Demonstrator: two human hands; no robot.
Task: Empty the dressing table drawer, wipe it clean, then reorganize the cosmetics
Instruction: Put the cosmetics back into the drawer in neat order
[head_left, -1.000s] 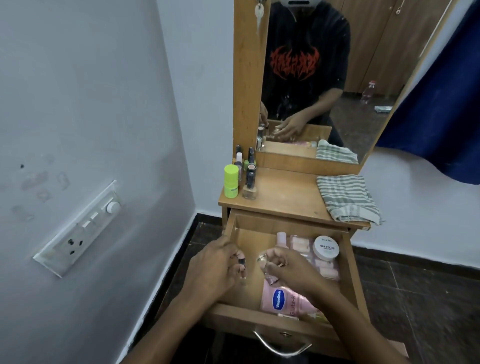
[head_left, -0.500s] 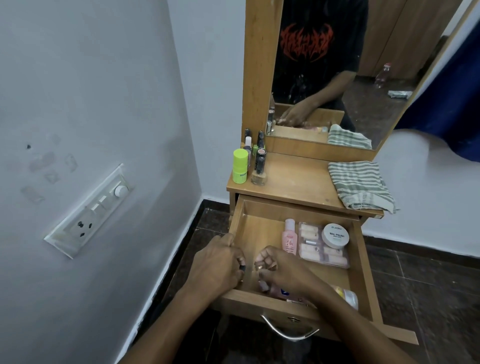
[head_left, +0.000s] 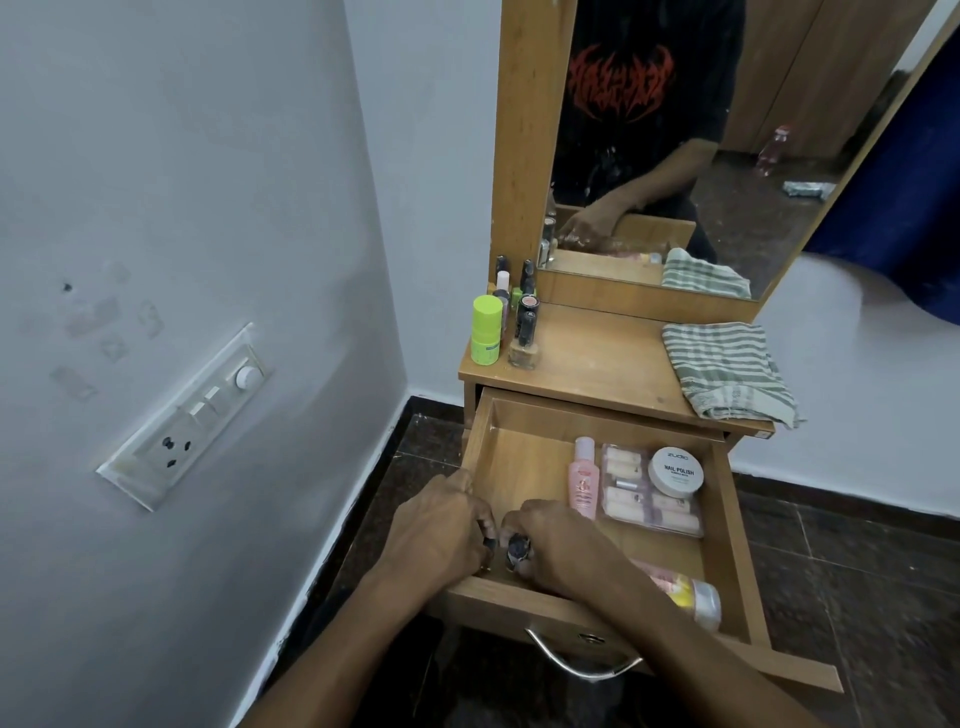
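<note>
Reaching into the open drawer (head_left: 524, 447) at 6 o'clock.
My left hand (head_left: 436, 530) pinches a small dark item; my right hand (head_left: 561, 545) curls around a dark bottle (head_left: 517, 548); remaining cosmetics lie at 3 o'clock.

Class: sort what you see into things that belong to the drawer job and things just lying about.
Job: drawer, pink bottle, nail polish tub, clear box, striped cloth, green stick.
Lying about: wall switch, curtain.
</note>
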